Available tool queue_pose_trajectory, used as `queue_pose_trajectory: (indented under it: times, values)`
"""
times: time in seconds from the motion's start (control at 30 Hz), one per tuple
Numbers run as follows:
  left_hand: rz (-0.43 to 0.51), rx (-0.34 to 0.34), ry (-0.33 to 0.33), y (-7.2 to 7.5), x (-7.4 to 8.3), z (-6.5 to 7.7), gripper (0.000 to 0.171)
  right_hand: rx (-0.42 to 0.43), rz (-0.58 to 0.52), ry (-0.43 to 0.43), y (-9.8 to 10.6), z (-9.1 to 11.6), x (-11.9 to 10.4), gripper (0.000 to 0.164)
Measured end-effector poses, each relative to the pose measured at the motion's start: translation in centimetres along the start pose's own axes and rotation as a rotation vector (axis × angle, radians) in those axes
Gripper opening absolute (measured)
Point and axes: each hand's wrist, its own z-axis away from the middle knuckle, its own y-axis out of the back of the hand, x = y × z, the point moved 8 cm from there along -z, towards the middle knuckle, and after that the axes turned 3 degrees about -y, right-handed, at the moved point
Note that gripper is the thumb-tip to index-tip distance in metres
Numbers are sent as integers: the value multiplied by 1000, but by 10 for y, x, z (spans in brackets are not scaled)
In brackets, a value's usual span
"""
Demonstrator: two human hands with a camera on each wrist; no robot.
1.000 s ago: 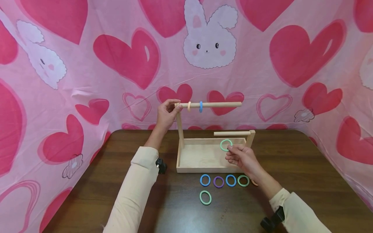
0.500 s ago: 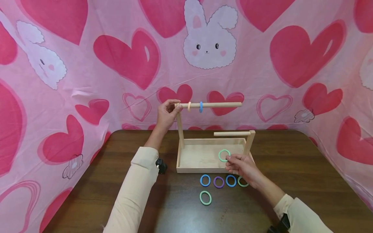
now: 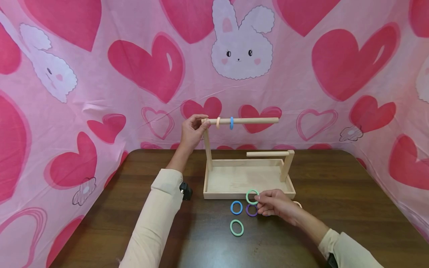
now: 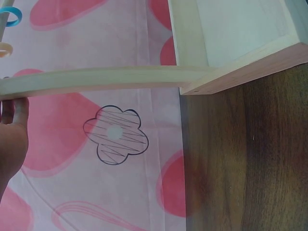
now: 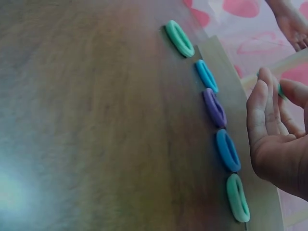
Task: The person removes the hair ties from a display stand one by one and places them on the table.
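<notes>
My left hand (image 3: pixel 192 132) grips the top of the left post (image 3: pixel 208 152) of a wooden stand, where the upper rod (image 3: pixel 258 120) joins it. An orange ring (image 3: pixel 218 123) and a blue ring (image 3: pixel 231 123) hang on that rod near the hand. Between thumb and fingertips, my right hand (image 3: pixel 278 205) pinches a pale green ring (image 3: pixel 247 194), raised in front of the tray's front wall (image 3: pixel 221 195). It overlaps a purple ring (image 3: pixel 247 211) in the head view. In the right wrist view, the fingers hide most of the held ring.
Along the tray's front lie a blue ring (image 3: pixel 231 208), another blue ring (image 5: pixel 221 150) and a green ring (image 5: pixel 232 198). Another green ring (image 3: pixel 231 227) lies nearer me. A peach ring (image 3: pixel 297 203) shows behind my right wrist. A shorter lower rod (image 3: pixel 266 153) juts left from the right post (image 3: pixel 286 165).
My right hand has come down and slightly left with the green ring, from near the lower rod to the tray's front edge. My left hand keeps its grip on the post.
</notes>
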Motion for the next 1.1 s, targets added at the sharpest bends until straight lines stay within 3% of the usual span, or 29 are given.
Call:
queue_pose_trajectory:
  times: [0.47,0.77,1.1]
  values:
    - [25,-5,8,-1,-1,1,24,-135,87,-114,-16,7,26,12]
    - [13,-10,9,0,-3,0,24,-153,172,-184,-19,11,35,12]
    - [9,-10,14,0,-1,1,25,-134,274,-183,-21,11,35,19]
